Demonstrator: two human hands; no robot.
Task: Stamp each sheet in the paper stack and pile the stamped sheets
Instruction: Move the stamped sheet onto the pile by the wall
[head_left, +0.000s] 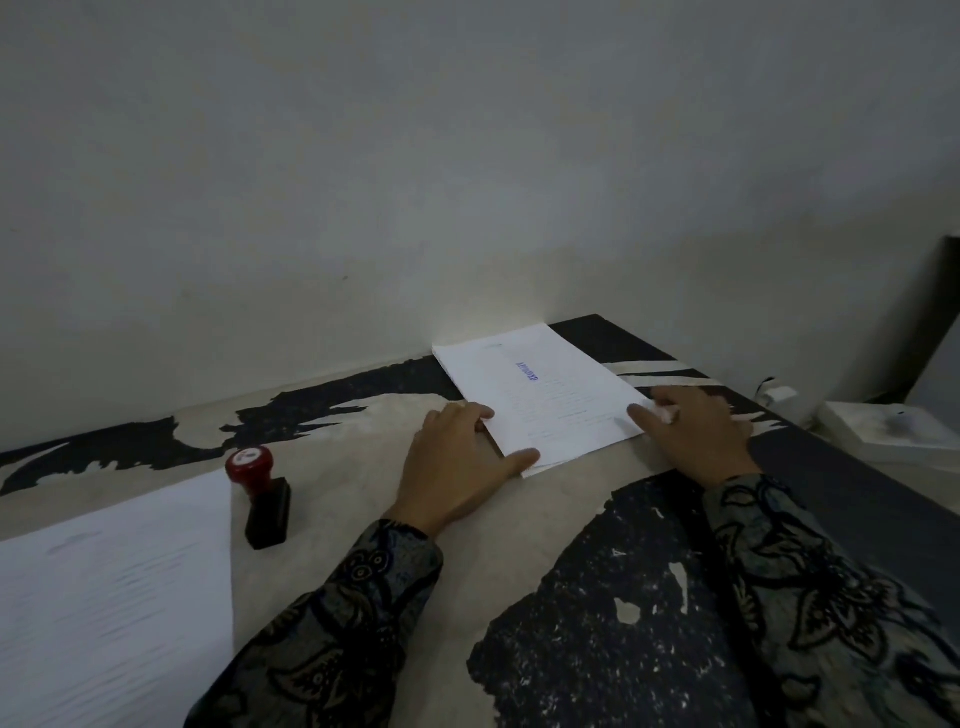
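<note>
A pile of stamped sheets lies at the back of the table by the wall; its top sheet bears a blue stamp mark. My left hand rests at the pile's near left corner, thumb on the top sheet and fingers against the left edge. My right hand touches the pile's right corner with straight fingers. A rubber stamp with a red knob and black base lies on its side on the table, left of my left hand. A second stack of printed paper lies at the near left.
The table has a worn top, beige with black patches, and stands against a pale wall. A white box-like object sits beyond the table's right edge, next to a dark upright panel.
</note>
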